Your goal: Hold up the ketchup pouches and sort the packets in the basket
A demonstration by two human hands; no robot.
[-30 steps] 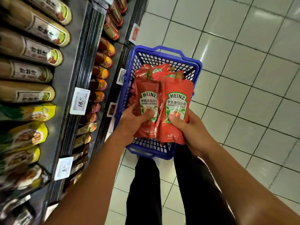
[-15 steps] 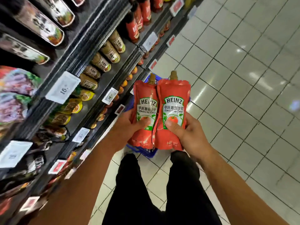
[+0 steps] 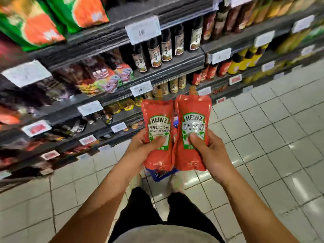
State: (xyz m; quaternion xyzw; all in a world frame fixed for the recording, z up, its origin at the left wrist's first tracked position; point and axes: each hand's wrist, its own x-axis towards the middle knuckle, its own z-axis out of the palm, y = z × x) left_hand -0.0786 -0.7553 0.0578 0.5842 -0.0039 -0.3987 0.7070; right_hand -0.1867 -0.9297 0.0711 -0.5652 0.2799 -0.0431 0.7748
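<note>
Two red ketchup pouches are held up side by side in front of the store shelves, over the tiled floor [image 3: 263,137]. The left hand [image 3: 140,149] has its grip wrapped round the left ketchup pouch [image 3: 157,123], with the thumb pressed flat on the green and white label and the other fingers tucked behind where they cannot be seen. The right hand [image 3: 212,155] holds the right ketchup pouch [image 3: 192,120] the same way, thumb on the front. The two pouches touch along their inner edges, and both stand upright with their little caps pointing up. A bit of a blue basket [image 3: 161,174] peeks out below them, near the person's legs. I think the job right now is carrying the pouches steady. To do it well, each hand should hold near the middle or lower part, as it does here, so the soft pouch does not flop over. The squeeze should be gentle, since a hard squeeze could push sauce toward the cap. Keeping the caps up and the two pouches close helps too. The shelves [image 3: 175,67] full of dark bottles [image 3: 154,53] are near, so the arms should move slowly and not bump them
</note>
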